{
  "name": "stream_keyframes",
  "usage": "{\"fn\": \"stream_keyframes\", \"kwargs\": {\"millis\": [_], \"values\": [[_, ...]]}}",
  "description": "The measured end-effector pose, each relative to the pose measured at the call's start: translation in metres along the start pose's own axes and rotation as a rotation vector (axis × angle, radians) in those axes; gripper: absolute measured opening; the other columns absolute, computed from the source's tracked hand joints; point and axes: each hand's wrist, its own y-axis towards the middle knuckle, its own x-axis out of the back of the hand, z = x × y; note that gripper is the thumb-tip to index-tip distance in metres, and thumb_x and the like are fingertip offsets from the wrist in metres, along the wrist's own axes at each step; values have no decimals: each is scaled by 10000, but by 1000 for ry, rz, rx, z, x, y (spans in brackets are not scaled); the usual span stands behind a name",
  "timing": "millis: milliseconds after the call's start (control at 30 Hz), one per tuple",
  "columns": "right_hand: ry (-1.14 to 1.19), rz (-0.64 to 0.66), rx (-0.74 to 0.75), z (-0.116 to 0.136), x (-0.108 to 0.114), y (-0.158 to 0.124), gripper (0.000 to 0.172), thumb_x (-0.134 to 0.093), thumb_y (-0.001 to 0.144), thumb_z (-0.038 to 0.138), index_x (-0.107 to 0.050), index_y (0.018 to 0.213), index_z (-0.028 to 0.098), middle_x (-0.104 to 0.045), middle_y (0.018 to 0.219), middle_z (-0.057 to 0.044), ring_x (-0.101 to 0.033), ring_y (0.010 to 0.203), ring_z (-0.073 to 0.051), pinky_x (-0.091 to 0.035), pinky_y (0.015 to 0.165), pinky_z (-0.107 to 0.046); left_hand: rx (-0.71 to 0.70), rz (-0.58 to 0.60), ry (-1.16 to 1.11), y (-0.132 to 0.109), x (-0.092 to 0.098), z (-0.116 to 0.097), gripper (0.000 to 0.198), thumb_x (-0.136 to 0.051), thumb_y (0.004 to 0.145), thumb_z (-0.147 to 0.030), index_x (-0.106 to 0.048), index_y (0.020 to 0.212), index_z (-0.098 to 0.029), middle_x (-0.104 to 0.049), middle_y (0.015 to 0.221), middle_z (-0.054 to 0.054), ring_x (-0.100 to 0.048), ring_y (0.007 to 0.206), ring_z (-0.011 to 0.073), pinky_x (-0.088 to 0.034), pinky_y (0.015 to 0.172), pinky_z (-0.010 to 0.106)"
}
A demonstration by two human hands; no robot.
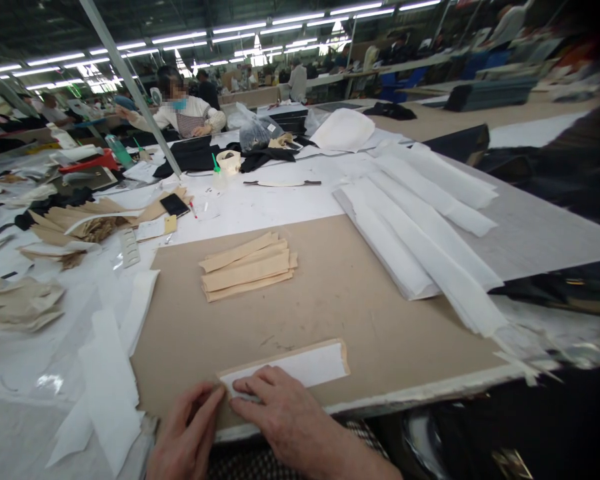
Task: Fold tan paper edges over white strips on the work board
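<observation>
White strip point(315, 367) lies under spread right fingers point(256, 385), left fingers point(210, 406) pinching its end; a bag point(253, 130) bears an illegible label point(271, 127).

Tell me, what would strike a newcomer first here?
Probably the white strip edged in tan, near the front of the flat brown board, with the right hand on the strip and the left hand at its left end. Next, the pile of tan fabric strips farther back, and long white sheets fanned across the board's right side.
</observation>
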Motion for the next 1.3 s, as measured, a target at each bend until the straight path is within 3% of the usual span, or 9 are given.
{"fn": "stream_keyframes", "kwargs": {"millis": [267, 467, 600, 733, 833, 1167, 1300], "values": [[25, 17, -6, -1, 1, 0, 369, -568, 945, 143, -532, 1310, 191, -590, 1333, -50, -500, 1129, -223, -418, 1033, -350, -87, 31, 91, 1, -3, 1, 384, -511, 961, -224, -605, 1332, -238, -658, 1221, 94, -672, 1071, 179, -566, 933, 229], [35, -38, -136, 8, -8, 8, 428, -533, 950, 157, -487, 1372, 216, -610, 1224, -62, -508, 1058, -232, -440, 940, -361, -130, 38, 150, 5, 1, 1, 416, -484, 942, -187, -587, 1340, -249, -653, 1226, 94, -684, 1044, 190, -595, 887, 262], [-61, -41, -149, 10, -19, 14, 468, -602, 886, 222, -499, 1340, 177, -597, 1198, -91, -506, 991, -270, -429, 814, -409, 42, 16, -20, 8, 0, 2, 296, -538, 955, -263, -620, 1239, -269, -604, 1254, 83, -674, 1106, 169, -585, 931, 254], [-98, -54, -118, 8, -23, 15, 429, -597, 892, 240, -507, 1305, 163, -591, 1176, -86, -492, 961, -266, -403, 780, -412, 256, -52, -111, 13, -6, 1, 222, -572, 953, -349, -645, 1148, -272, -611, 1220, 65, -677, 1108, 184, -593, 949, 308], [-102, -65, -114, 6, -25, 14, 447, -606, 887, 253, -498, 1313, 169, -584, 1176, -81, -483, 959, -265, -391, 783, -412, 310, -46, -121, 16, -12, 1, 236, -582, 945, -398, -663, 1132, -278, -623, 1221, 63, -685, 1099, 200, -603, 943, 338], [-92, -119, -109, 2, -34, 12, 436, -618, 913, 306, -497, 1312, 176, -584, 1179, -66, -474, 958, -251, -372, 794, -404, 191, -43, -82, 17, -16, 7, 234, -561, 964, -355, -674, 1151, -274, -645, 1208, 58, -692, 1079, 178, -591, 954, 296], [-98, -125, -119, 2, -35, 12, 428, -625, 908, 295, -503, 1301, 178, -585, 1169, -63, -474, 952, -253, -370, 783, -404, 59, -1, 20, 14, -16, 10, 280, -500, 994, -339, -637, 1226, -264, -638, 1235, 69, -660, 1134, 184, -579, 977, 304]]}}
